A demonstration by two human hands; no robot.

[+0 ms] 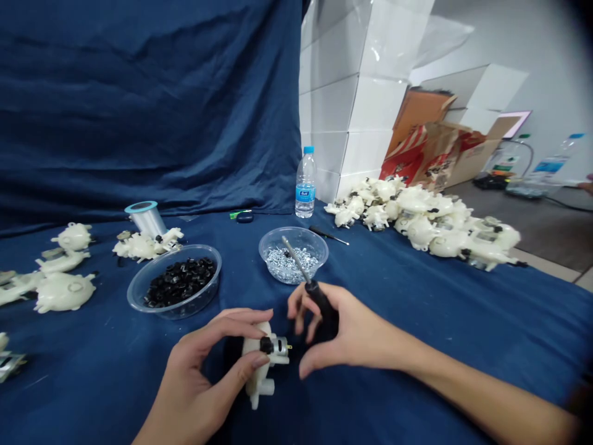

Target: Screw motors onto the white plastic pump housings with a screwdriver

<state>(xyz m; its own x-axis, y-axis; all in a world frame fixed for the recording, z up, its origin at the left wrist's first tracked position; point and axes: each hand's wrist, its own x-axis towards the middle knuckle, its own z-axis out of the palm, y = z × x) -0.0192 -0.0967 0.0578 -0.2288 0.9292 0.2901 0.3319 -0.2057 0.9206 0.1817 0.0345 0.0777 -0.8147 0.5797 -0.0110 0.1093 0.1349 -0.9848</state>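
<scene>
On our blue cloth-covered worktop (pixel 430 321), our left hand (pixel 199 377) pinches a white plastic housing (pixel 258 386) with a silver motor (pixel 278 347) near the front edge. Our right hand (pixel 356 334) grasps a black-handled screwdriver (pixel 322 303); a fingertip-only hold could let the housing slip.

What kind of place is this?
Probably a small assembly workshop. A heap of white plastic housings sits nearby, a clear plastic bowl holds shiny silver screws, and the person's right hand grips a black-handled screwdriver while the left hand holds a white housing with a silver motor.

Navy cloth backdrop (pixel 139 105), white carton stack (pixel 352 105); white wall (pixel 546 62), dark floor (pixel 532 222) on R.
</scene>
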